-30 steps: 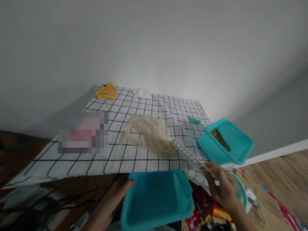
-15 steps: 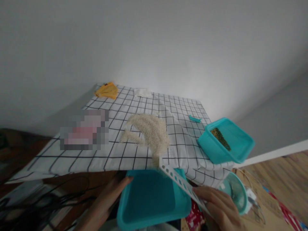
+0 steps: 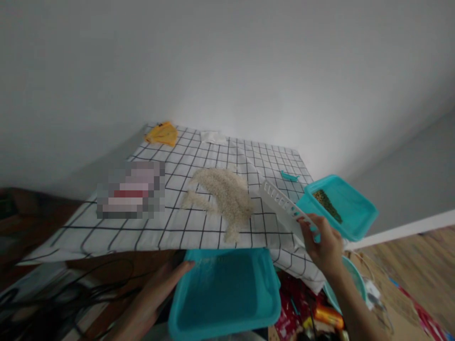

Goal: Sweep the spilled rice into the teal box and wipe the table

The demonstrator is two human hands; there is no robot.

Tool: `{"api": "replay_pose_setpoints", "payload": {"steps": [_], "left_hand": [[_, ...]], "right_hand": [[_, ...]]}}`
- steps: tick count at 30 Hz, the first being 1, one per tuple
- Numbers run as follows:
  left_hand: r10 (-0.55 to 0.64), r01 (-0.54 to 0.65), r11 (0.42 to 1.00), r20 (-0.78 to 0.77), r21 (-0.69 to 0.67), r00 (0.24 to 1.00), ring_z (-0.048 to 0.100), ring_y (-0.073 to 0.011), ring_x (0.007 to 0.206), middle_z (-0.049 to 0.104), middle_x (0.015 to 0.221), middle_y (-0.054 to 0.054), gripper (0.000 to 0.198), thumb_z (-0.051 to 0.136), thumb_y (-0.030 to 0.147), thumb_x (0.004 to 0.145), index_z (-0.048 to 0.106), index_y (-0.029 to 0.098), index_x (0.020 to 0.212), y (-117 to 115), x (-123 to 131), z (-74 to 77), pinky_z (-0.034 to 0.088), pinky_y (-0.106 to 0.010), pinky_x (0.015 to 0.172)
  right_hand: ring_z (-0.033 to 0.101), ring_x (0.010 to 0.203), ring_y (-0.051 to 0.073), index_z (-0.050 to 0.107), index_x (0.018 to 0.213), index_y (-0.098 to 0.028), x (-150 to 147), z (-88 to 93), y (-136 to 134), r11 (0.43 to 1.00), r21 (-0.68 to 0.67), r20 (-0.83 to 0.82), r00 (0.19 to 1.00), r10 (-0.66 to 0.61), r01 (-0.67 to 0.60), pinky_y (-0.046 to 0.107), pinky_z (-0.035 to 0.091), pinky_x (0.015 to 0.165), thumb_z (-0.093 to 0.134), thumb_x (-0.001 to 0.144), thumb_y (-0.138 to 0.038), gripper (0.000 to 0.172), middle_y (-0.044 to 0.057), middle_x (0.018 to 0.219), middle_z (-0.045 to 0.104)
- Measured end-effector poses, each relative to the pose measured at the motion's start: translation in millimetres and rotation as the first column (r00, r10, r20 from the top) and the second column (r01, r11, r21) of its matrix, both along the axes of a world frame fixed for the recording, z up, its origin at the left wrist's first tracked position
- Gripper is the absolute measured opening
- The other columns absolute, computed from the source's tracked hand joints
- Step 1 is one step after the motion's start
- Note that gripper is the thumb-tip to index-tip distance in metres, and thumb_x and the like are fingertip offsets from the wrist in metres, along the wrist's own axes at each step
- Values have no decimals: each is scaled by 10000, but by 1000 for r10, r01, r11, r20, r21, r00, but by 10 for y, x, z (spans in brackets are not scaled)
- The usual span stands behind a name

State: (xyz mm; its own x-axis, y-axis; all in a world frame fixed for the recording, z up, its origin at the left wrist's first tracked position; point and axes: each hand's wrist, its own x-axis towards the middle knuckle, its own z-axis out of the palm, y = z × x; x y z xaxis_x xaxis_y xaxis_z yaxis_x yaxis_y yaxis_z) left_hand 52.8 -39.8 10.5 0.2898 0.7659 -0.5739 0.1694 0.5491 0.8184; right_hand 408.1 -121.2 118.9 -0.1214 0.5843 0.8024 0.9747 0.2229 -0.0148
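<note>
My right hand (image 3: 322, 242) grips a white slotted scraper (image 3: 280, 204), held tilted above the checked cloth just right of a pile of rice (image 3: 223, 195). A thin trail of rice runs from the pile to the table's front edge. My left hand (image 3: 167, 283) holds the left rim of a teal tray (image 3: 185, 303) below that edge; a few grains lie in the tray's far end.
A second teal tray (image 3: 350, 222) with green-brown grains sits at the table's right corner. A small teal clip (image 3: 288, 176), a yellow cloth (image 3: 161, 134) and a white cloth (image 3: 212, 137) lie farther back. Cables hang at lower left; clutter covers the floor at lower right.
The scraper swept rice down to the front edge over the tray, then lifted back up to the right of the pile. Rice now lies in the tray.
</note>
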Motion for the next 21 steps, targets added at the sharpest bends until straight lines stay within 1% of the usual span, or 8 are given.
{"api": "replay_pose_setpoints", "payload": {"steps": [2,5,8,10,12,15,18,21], "left_hand": [[16,-15,999,29,-30,999,879,-395,1068,948,991,-39,331,891,624,738,832,335,888,-14,-1,28,689,-430,944],[8,-8,1000,62,-2,998,886,-369,1026,948,984,-47,288,871,592,801,853,318,890,-22,-12,51,682,-402,941],[-12,10,1000,79,29,997,886,-365,1036,950,1013,-46,303,874,593,815,865,312,929,-5,-35,26,679,-394,941],[-13,10,999,87,36,996,878,-365,1101,951,1037,-38,316,887,592,815,865,316,968,12,-50,-15,673,-389,970],[2,-6,999,95,35,995,862,-371,1181,952,1017,-36,324,895,591,813,863,316,981,23,-56,-60,667,-387,1002],[22,-25,999,108,26,994,866,-380,1170,950,970,-33,351,906,587,802,866,307,1009,36,-29,-84,680,-395,959],[24,-25,1000,99,7,995,880,-375,1089,945,929,-27,339,918,580,784,864,302,971,55,23,-17,685,-400,941],[-8,9,1000,33,-14,999,870,-421,1067,945,936,-52,363,919,646,695,852,313,822,40,-4,96,690,-460,985]], "right_hand": [[730,529,166,620,1006,-272,39,-41,116,998,-39,-21,999,48,-49,226,575,533,555,1160,-237,171,-17,729,768],[778,622,174,631,1017,-271,30,-112,109,983,-94,-66,986,151,-157,232,610,601,565,1127,-166,166,4,800,794],[779,638,177,610,1016,-272,-33,-148,-53,963,-135,-95,971,222,-233,241,618,597,562,1082,-82,206,21,840,808],[782,650,171,591,1017,-269,-87,-145,-187,952,-152,-95,962,255,-267,238,625,601,552,1065,-49,228,32,866,821],[813,707,177,591,1032,-257,-140,-131,-309,946,-163,-69,960,272,-280,240,650,637,533,1064,-40,227,55,894,840],[850,767,196,589,1033,-242,-202,-118,-448,943,-162,-15,956,293,-292,260,686,692,500,1075,-43,222,86,902,862],[867,786,198,586,1063,-236,-262,-153,-573,926,-166,-11,940,342,-339,276,710,731,473,1116,-71,207,88,911,878],[893,901,231,614,1159,-240,-357,-237,-721,928,-213,-30,951,307,-306,329,738,791,463,1157,-126,189,92,998,899]]}}
